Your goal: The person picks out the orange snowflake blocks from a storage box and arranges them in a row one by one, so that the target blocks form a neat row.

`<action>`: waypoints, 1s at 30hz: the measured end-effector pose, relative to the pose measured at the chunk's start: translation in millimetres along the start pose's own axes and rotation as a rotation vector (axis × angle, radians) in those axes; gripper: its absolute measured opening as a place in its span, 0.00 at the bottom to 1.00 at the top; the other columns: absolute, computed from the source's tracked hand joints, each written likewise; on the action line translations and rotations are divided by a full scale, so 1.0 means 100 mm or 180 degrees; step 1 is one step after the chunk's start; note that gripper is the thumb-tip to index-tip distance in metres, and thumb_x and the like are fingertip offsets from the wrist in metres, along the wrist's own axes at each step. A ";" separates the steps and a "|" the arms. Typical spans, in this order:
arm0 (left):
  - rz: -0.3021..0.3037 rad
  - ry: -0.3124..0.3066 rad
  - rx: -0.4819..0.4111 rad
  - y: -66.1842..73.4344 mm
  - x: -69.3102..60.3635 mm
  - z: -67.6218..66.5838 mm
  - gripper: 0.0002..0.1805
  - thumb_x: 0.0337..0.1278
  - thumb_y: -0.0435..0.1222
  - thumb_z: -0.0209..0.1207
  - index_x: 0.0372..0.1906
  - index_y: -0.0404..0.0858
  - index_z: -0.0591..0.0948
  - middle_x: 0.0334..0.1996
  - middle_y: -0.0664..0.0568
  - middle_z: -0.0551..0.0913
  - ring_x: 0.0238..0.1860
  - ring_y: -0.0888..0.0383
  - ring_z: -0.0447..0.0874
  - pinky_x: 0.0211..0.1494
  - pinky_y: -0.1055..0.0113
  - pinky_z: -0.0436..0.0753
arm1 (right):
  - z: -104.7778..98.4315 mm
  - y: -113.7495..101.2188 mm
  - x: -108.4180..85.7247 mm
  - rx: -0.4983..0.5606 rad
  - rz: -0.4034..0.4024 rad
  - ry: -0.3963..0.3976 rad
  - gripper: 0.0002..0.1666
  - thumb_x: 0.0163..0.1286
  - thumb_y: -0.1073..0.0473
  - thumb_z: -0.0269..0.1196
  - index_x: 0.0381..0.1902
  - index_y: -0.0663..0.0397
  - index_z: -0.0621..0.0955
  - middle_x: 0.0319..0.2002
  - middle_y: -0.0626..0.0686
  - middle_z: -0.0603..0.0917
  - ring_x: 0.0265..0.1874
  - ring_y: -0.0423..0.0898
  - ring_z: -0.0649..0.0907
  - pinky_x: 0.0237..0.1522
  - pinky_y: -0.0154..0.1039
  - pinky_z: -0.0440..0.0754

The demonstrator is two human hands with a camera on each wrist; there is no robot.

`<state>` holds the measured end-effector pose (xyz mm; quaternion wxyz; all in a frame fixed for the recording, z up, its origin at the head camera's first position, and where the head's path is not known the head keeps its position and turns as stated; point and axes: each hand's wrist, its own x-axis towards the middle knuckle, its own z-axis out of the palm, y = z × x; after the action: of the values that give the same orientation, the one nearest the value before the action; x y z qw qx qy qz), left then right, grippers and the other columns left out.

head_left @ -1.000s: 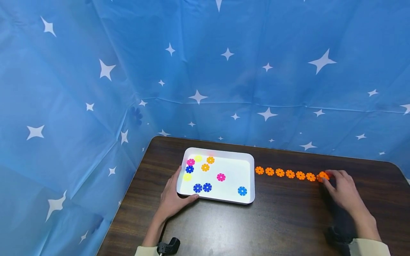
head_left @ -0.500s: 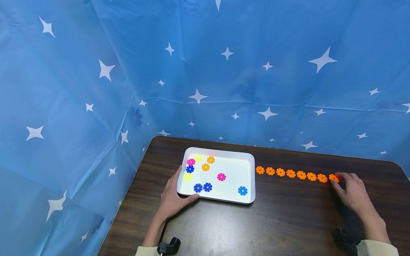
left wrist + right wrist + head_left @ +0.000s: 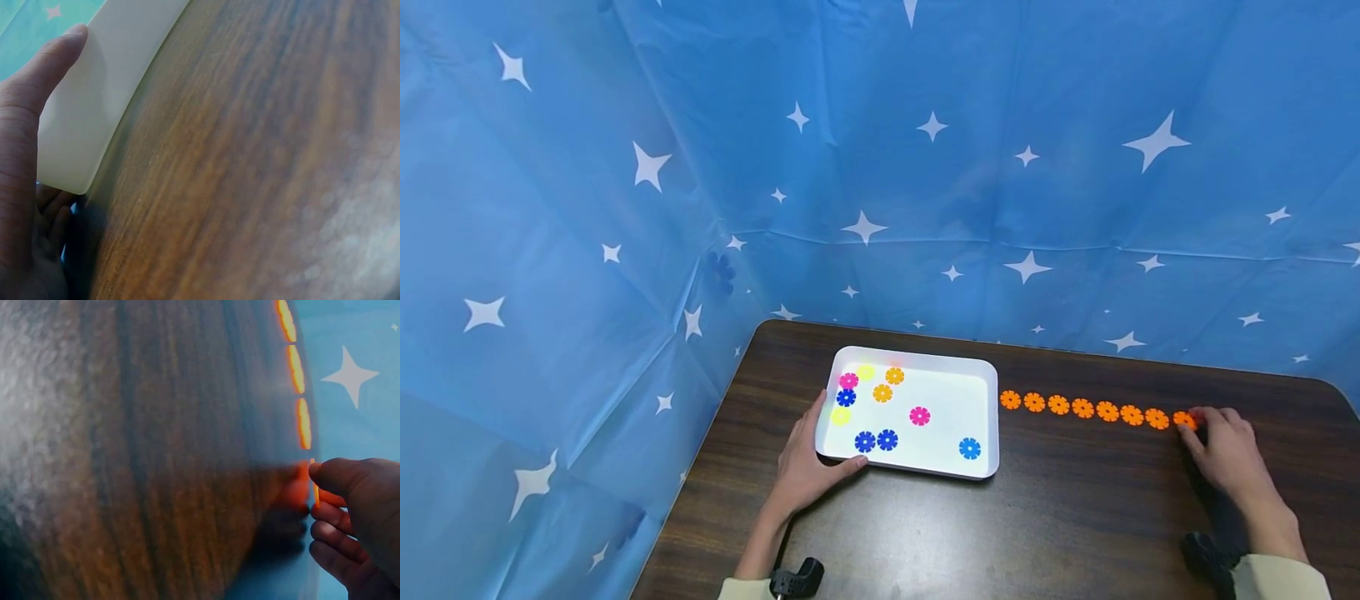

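My left hand (image 3: 808, 467) grips the near left corner of a white tray (image 3: 988, 417), thumb on its front wall; in the left wrist view the thumb (image 3: 53, 65) lies against the tray wall (image 3: 87, 119). Notched discs in pink, yellow, blue and orange lie in the tray, among them a light blue disc (image 3: 969, 448). Right of the tray runs a row of several orange discs (image 3: 1107, 411) on the table. At its right end my right hand (image 3: 1232, 458) pinches an orange disc (image 3: 1183, 420) between thumb and fingers; the right wrist view shows that disc edge-on beside the thumb (image 3: 337, 475).
The dark wooden table (image 3: 1037, 533) has a curved back edge just behind the tray and the row. A blue curtain with white stars (image 3: 940, 183) hangs behind and to the left. Black bands (image 3: 797, 577) are worn at the wrists.
My right hand has moved right from the seventh disc of the row to the disc at its right end, which stood in the fingers half a second ago too. My left hand has stayed on the tray.
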<state>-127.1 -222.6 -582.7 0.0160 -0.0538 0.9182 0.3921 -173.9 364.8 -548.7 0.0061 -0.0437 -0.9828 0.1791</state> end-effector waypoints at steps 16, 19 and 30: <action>0.0040 0.0001 -0.0033 -0.01 -0.02 0.00 0.66 0.36 0.69 0.72 0.81 0.66 0.46 0.79 0.53 0.61 0.72 0.48 0.65 0.69 0.34 0.69 | 0.05 0.04 -0.08 0.0168 -0.0068 0.0162 0.28 0.77 0.59 0.60 0.59 0.82 0.70 0.54 0.79 0.70 0.53 0.74 0.67 0.56 0.72 0.68; 0.0038 -0.0003 -0.0066 0.01 -0.02 0.00 0.66 0.37 0.68 0.73 0.81 0.66 0.47 0.79 0.53 0.61 0.72 0.48 0.65 0.69 0.34 0.68 | 0.04 0.03 -0.10 0.0213 -0.0051 0.0176 0.29 0.77 0.56 0.59 0.60 0.82 0.70 0.54 0.78 0.69 0.54 0.74 0.67 0.55 0.72 0.68; 0.0017 -0.0007 -0.0076 0.00 -0.02 0.00 0.66 0.37 0.67 0.74 0.81 0.66 0.47 0.79 0.54 0.61 0.71 0.48 0.65 0.70 0.35 0.68 | 0.01 -0.17 -0.15 0.0169 -0.0186 0.0265 0.27 0.74 0.61 0.61 0.60 0.80 0.71 0.54 0.78 0.69 0.52 0.73 0.68 0.53 0.73 0.70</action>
<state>-125.0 -222.0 -582.5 0.0152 -0.0511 0.9136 0.4031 -160.5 347.2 -543.2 0.0534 -0.0223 -0.9775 0.2029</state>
